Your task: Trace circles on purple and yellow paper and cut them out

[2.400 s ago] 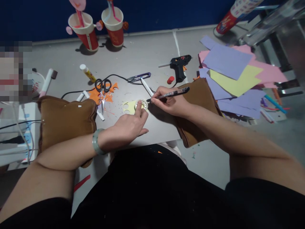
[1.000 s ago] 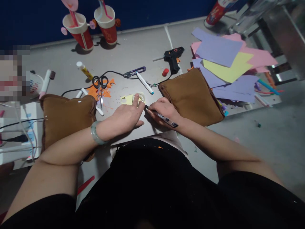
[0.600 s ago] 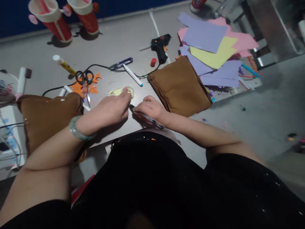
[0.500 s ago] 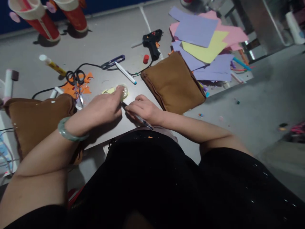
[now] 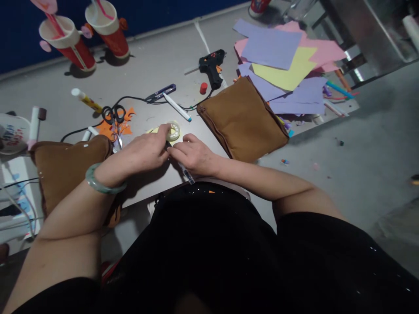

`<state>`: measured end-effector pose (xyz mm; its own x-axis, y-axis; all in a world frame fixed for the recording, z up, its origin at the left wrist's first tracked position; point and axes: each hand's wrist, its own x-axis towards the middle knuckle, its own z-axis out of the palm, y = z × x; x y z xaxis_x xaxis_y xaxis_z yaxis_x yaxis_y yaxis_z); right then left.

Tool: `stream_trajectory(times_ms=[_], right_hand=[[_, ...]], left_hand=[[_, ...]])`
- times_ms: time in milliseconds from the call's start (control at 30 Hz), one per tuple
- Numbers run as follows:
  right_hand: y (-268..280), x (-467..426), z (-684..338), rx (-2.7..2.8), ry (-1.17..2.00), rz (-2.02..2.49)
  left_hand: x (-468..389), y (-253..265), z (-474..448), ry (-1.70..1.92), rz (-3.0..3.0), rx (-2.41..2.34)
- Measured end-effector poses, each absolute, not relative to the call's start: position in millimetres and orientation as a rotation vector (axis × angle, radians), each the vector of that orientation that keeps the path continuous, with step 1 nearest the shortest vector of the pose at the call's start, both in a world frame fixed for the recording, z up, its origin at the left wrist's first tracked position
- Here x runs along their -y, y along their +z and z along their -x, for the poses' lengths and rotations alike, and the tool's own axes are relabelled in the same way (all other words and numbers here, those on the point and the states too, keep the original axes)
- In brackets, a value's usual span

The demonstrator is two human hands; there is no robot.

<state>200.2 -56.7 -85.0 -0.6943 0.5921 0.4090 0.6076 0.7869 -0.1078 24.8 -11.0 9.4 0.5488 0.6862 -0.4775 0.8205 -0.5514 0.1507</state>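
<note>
A small pale roll of tape (image 5: 174, 131) lies on a scrap of yellow paper (image 5: 153, 130) on the table. My left hand (image 5: 147, 150), with a green bangle at the wrist, is closed with its fingertips at the roll's left edge. My right hand (image 5: 194, 155) grips a clear-barrelled pen (image 5: 187, 173). The pen's dark front end reaches up beside my left fingers, just below the roll; its very tip is hidden.
Brown cushions (image 5: 244, 120) flank my hands. Scissors (image 5: 115, 120) lie on orange scraps, beyond them a glue stick (image 5: 85, 100). Ahead are a white marker (image 5: 176, 107), thread snips (image 5: 161, 93), a glue gun (image 5: 212, 67), coloured paper (image 5: 270, 48) and red cups (image 5: 114, 41).
My left index finger has drawn back from the roll's middle to its edge. The pen in my right hand now stands at a steeper angle. The whole view has shifted slightly.
</note>
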Motion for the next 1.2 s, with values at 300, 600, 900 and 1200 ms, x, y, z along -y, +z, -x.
stream_trajectory(times_ms=[300, 600, 900, 1200], right_hand=[[-90.1, 52.8, -188.4, 2.523, -0.261, 0.92], [-87.5, 51.8, -181.5, 2.494, -0.244, 0.939], [-85.5, 56.2, -195.4, 2.564, -0.121, 0.955], [-81.4, 54.9, -216.7, 2.549, 0.156, 0.931]], left_hand=[[8.0, 5.7, -18.5, -0.533, -2.477, -1.188], [7.4, 5.5, -17.8, -0.555, -2.496, -1.162], [9.6, 5.8, -19.3, -0.598, -2.483, -1.154], [11.1, 8.6, -20.5, -0.614, -2.48, -1.166]])
